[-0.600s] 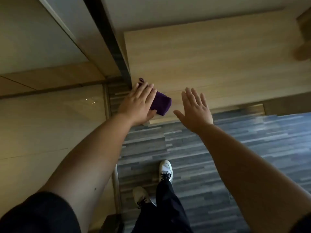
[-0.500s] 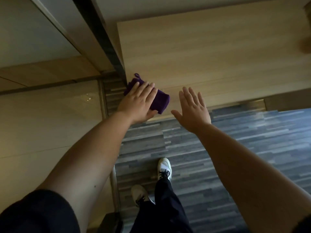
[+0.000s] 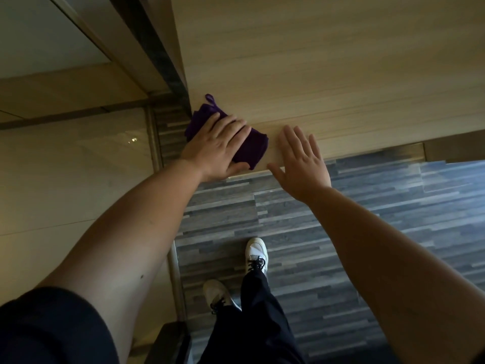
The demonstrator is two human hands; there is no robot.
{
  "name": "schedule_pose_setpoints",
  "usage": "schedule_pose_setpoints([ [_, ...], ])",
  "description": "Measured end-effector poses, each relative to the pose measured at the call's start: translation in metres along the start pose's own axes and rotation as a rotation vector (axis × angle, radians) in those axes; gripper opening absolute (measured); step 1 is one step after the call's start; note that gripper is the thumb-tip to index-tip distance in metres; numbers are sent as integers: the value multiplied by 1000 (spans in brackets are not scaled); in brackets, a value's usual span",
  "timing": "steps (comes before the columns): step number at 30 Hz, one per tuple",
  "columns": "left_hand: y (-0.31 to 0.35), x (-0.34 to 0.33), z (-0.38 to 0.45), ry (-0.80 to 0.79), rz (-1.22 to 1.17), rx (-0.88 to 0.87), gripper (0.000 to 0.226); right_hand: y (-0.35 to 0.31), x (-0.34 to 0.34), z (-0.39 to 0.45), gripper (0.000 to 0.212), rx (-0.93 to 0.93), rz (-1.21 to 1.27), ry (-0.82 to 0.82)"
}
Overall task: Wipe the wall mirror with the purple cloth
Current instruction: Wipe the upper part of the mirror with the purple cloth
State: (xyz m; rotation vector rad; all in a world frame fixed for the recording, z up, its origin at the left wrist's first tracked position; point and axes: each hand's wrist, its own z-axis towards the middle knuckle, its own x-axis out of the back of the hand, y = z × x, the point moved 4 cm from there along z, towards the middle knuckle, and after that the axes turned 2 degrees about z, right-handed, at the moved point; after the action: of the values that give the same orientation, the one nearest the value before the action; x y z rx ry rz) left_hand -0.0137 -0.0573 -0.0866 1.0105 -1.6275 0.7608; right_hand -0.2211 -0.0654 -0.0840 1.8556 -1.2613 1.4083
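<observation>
A folded purple cloth (image 3: 254, 151) lies flat against the upright panel (image 3: 315, 61) in front of me, near the panel's lower left corner. The panel shows pale wood grain; I cannot tell whether that is a reflection. My left hand (image 3: 215, 151) presses on the cloth, fingers spread over it and thumb hooked under its lower edge. A small loop of the cloth sticks out at the upper left. Just to the right of the cloth, my right hand (image 3: 301, 164) is held open with its fingers apart and holds nothing.
A dark vertical strip (image 3: 157, 53) borders the panel on the left, and a brass trim (image 3: 367, 151) runs along its foot. Glossy beige tiles (image 3: 65, 166) fill the left side. My shoes (image 3: 256, 252) stand on grey plank flooring. A dark object (image 3: 168, 342) sits bottom centre.
More of the cloth now shows to the upper left of my left hand, with its loop further out. Both hands stay near the panel's lower edge. The view has tilted slightly.
</observation>
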Motion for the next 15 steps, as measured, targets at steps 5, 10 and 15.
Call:
schedule_pose_setpoints([
  [5,5,-1,-9,138,17,26,72,-6,-2,-6,79,1,-11,-1],
  [10,9,11,-34,84,43,142,48,-27,13,-12,78,18,-45,-11],
  [15,-14,70,-89,156,39,231,43,-77,67,-22,77,66,-36,46],
])
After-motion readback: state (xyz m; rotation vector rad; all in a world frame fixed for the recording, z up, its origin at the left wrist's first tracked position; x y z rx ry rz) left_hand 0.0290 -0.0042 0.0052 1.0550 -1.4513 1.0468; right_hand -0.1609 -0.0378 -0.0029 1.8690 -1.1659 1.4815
